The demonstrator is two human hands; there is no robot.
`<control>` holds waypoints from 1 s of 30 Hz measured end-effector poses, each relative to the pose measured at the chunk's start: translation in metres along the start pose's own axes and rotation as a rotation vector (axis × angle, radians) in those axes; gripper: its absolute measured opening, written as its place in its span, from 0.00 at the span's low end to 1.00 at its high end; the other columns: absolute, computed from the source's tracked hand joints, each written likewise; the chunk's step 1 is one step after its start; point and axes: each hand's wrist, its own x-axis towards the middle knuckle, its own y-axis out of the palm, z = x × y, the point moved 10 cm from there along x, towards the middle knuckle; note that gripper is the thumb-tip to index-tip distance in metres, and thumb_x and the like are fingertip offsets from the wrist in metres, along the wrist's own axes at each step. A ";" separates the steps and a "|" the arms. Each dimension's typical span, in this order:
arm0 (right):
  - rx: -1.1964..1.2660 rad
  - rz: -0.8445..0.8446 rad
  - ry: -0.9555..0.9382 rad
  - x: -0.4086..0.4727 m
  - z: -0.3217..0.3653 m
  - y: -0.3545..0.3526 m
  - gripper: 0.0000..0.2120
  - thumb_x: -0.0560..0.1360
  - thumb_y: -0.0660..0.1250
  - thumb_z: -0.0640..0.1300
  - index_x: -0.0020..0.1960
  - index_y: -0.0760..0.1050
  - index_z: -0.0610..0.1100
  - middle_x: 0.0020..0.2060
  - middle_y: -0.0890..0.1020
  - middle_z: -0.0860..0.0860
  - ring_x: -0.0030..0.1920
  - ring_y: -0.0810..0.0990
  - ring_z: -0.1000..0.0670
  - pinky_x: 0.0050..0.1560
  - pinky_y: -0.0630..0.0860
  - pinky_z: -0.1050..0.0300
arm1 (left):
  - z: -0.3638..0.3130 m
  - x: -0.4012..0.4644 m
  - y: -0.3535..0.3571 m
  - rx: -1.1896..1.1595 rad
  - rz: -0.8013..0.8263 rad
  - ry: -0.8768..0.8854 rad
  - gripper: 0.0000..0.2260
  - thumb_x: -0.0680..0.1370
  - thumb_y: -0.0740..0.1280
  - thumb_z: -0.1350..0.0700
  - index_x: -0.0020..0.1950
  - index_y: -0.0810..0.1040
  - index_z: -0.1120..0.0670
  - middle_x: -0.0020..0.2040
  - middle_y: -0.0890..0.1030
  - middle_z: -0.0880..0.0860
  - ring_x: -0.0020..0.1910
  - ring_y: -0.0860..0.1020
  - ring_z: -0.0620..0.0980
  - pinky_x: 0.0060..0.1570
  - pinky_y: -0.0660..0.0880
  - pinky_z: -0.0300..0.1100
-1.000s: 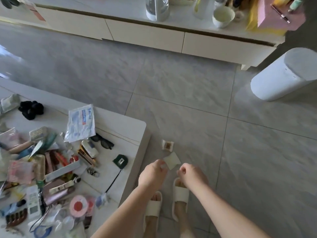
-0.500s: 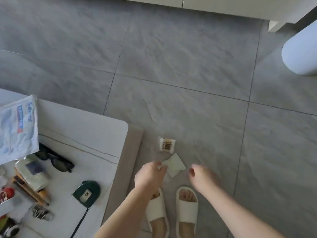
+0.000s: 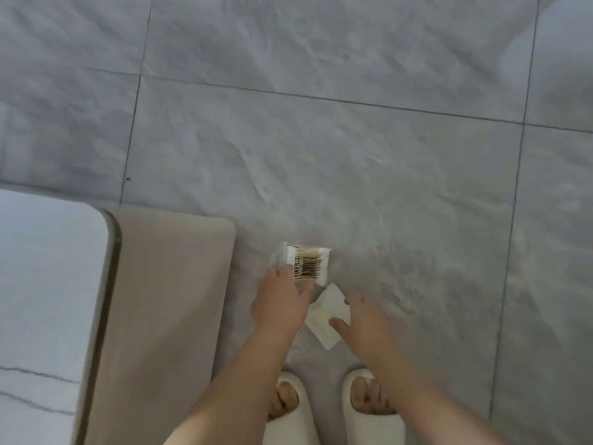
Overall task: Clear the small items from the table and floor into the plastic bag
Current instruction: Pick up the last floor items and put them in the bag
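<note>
A small clear packet of cotton swabs [image 3: 313,264] lies on the grey floor just in front of my feet. My left hand [image 3: 282,300] reaches down onto its near left corner, and the fingers curl over that edge; the packet's left side looks slightly raised. A flat white sachet [image 3: 322,319] lies on the floor between my hands. My right hand [image 3: 369,322] hovers at its right edge with fingers spread, thumb and forefinger touching either side of it. No plastic bag is in view.
The white table top [image 3: 48,284] and its beige side panel [image 3: 160,316] fill the left. My feet in white slippers [image 3: 372,409] stand at the bottom. Grey floor tiles [image 3: 353,155] stretch ahead and to the right.
My head has dropped closer to the floor, so the cluttered table top has left the view. My left hand has let go of the white sachet and moved forward onto the swab packet.
</note>
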 end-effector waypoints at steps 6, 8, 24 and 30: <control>-0.061 -0.160 0.062 0.025 -0.003 0.015 0.27 0.76 0.62 0.59 0.69 0.61 0.49 0.65 0.69 0.51 0.64 0.70 0.49 0.61 0.69 0.54 | 0.014 0.032 0.012 -0.138 -0.186 -0.117 0.33 0.73 0.70 0.47 0.74 0.60 0.54 0.67 0.68 0.57 0.66 0.67 0.56 0.61 0.69 0.48; -0.068 -0.193 0.078 0.029 -0.004 0.017 0.26 0.75 0.63 0.58 0.68 0.61 0.50 0.64 0.70 0.52 0.64 0.70 0.50 0.60 0.68 0.55 | 0.019 0.038 0.013 -0.192 -0.228 -0.167 0.35 0.72 0.72 0.47 0.73 0.61 0.55 0.66 0.68 0.57 0.66 0.68 0.56 0.62 0.69 0.47; 0.301 -0.144 0.153 -0.050 0.001 -0.070 0.12 0.73 0.68 0.51 0.51 0.70 0.46 0.49 0.78 0.47 0.52 0.78 0.44 0.50 0.74 0.51 | -0.001 -0.044 -0.042 -0.637 -0.079 -0.263 0.15 0.74 0.71 0.54 0.55 0.74 0.60 0.54 0.80 0.58 0.56 0.77 0.56 0.49 0.69 0.43; 0.225 -0.147 0.134 -0.140 0.054 -0.152 0.13 0.73 0.66 0.54 0.43 0.67 0.46 0.36 0.74 0.51 0.42 0.76 0.44 0.34 0.66 0.56 | -0.020 -0.145 -0.119 -0.753 -0.105 -0.267 0.13 0.75 0.67 0.49 0.53 0.72 0.56 0.48 0.79 0.54 0.50 0.78 0.55 0.47 0.73 0.43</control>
